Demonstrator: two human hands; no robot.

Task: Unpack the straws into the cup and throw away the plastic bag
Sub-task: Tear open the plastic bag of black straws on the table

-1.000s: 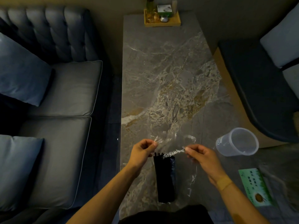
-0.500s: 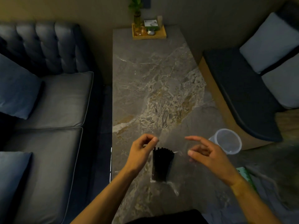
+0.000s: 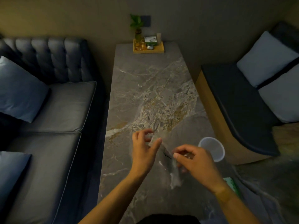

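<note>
A clear plastic bag (image 3: 175, 176) hangs blurred above the marble table (image 3: 145, 97), between my two hands. Only a few dark streaks of the black straws (image 3: 166, 155) show through it; the rest of the bundle is too smeared to make out. My left hand (image 3: 144, 152) pinches the bag's upper edge between thumb and fingers. To its right, my right hand (image 3: 195, 162) pinches the bag's side with thumb and forefinger. A clear plastic cup (image 3: 212, 149) stands upright and empty at the table's right edge, just beyond my right hand.
A wooden tray (image 3: 148, 50) with a small plant and boxes sits at the table's far end. A dark sofa (image 3: 53, 110) with cushions runs along the left. An upholstered bench (image 3: 239, 107) is on the right. A green card (image 3: 231, 185) lies by my right wrist.
The view tilted up. My right hand closed back onto the bag and both hands shifted right toward the cup. The black straw bundle, plain before, is now mostly lost in blur.
</note>
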